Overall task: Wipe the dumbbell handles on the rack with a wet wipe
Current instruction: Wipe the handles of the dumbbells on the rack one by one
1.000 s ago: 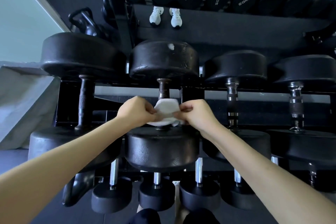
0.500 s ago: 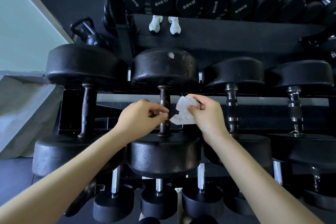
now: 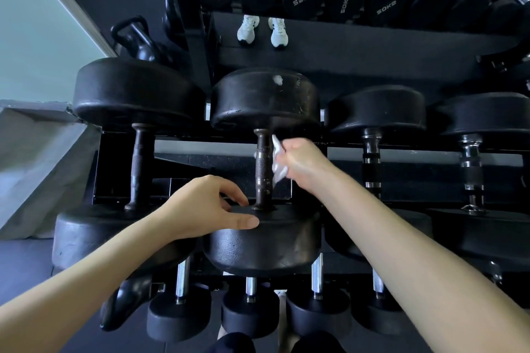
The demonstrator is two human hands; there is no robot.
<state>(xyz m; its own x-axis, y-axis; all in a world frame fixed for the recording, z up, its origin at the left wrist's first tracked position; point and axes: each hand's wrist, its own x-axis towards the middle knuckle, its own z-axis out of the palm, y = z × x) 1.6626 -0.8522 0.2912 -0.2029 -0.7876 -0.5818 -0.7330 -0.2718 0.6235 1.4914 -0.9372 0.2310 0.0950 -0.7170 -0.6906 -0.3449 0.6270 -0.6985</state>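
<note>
Down from the handle has come the left hand (image 3: pixel 206 206), its thumb now resting on the near head (image 3: pixel 263 246) of the second dumbbell from the left end of the rack (image 3: pixel 200 60). Its grip is apart, fingers loosely curved, holding nothing. Just right, that dumbbell's dark knurled handle (image 3: pixel 262 172) stands bare. The crumpled wet wipe (image 3: pixel 277 165) has moved in against the handle's right side, pinched in the grip of the right hand (image 3: pixel 304 160). A chrome-handled dumbbell (image 3: pixel 375 109) lies next along.
</note>
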